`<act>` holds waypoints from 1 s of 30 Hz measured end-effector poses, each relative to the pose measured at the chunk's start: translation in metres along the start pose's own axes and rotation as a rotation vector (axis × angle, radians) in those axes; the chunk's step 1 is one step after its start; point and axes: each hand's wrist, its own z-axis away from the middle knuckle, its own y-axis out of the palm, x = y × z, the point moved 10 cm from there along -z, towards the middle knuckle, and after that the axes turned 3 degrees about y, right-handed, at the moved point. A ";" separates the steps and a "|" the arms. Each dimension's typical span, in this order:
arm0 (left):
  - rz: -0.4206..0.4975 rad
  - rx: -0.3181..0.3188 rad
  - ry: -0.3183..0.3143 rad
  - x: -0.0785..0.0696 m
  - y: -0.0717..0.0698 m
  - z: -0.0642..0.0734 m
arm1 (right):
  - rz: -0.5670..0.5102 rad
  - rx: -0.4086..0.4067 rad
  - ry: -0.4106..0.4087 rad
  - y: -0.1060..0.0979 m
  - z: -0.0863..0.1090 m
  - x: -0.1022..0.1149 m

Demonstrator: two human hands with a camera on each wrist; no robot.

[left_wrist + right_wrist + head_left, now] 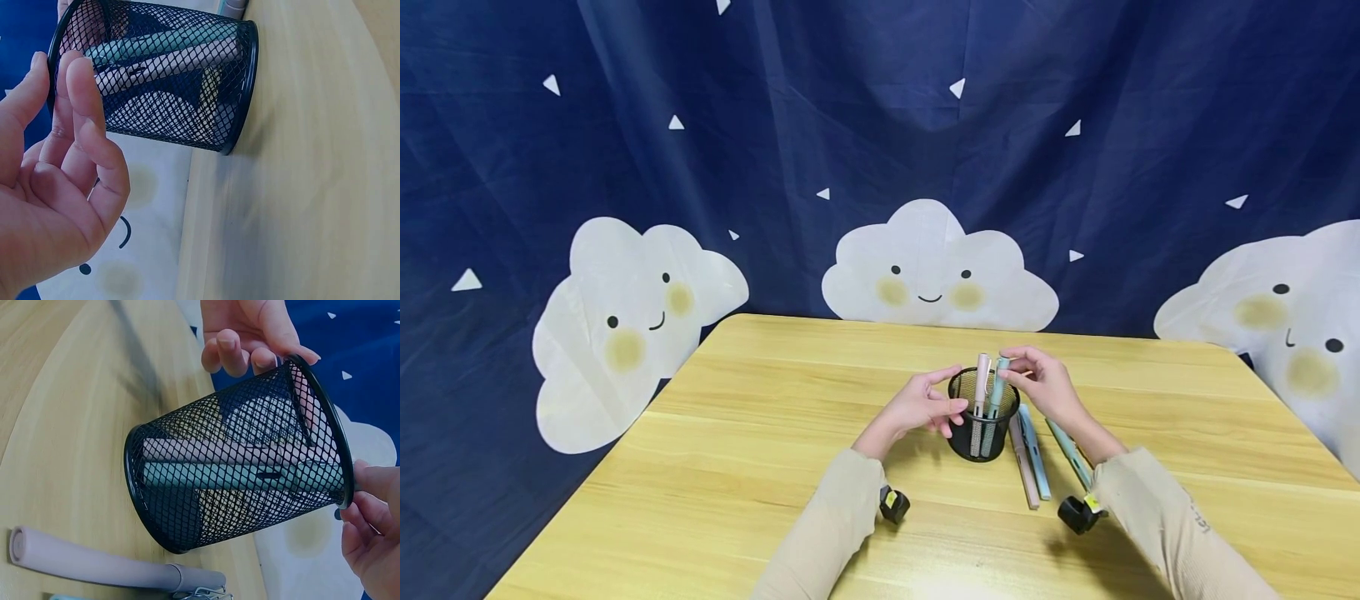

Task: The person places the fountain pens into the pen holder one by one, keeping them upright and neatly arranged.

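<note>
No wording could be read for certain.
Small dark lettering (1198, 514) ran along the right sleeve (1157, 517) at the lower right of the head view, too skewed to make out; the yellow sticker (891, 498) on the black left-wrist camera (895, 512) was too small.

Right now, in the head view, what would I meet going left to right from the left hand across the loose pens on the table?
Left hand → cup → pink pen → blue pen → green pen. The right hand overlaps the pens' span, so it's left out.
</note>
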 end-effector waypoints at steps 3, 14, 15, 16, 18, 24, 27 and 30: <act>-0.004 -0.004 0.003 0.001 -0.001 0.000 | 0.014 0.002 0.006 0.000 0.000 -0.005; -0.006 -0.021 0.005 0.010 -0.004 -0.006 | 0.075 0.036 0.012 0.003 -0.004 -0.033; -0.006 -0.021 0.007 0.010 -0.004 -0.006 | 0.075 0.041 0.021 0.003 -0.004 -0.034; -0.006 -0.021 0.008 0.010 -0.004 -0.006 | 0.076 0.042 0.025 0.002 -0.004 -0.034; -0.009 -0.018 0.012 0.010 -0.004 -0.007 | 0.073 0.039 0.033 0.001 -0.003 -0.035; -0.011 -0.016 0.013 0.010 -0.004 -0.006 | 0.042 0.006 0.054 -0.005 -0.001 -0.037; -0.008 -0.019 0.012 0.010 -0.004 -0.006 | 0.010 -0.001 0.067 -0.008 0.001 -0.038; -0.010 -0.022 0.015 0.010 -0.004 -0.006 | -0.005 -0.009 0.079 -0.012 0.002 -0.041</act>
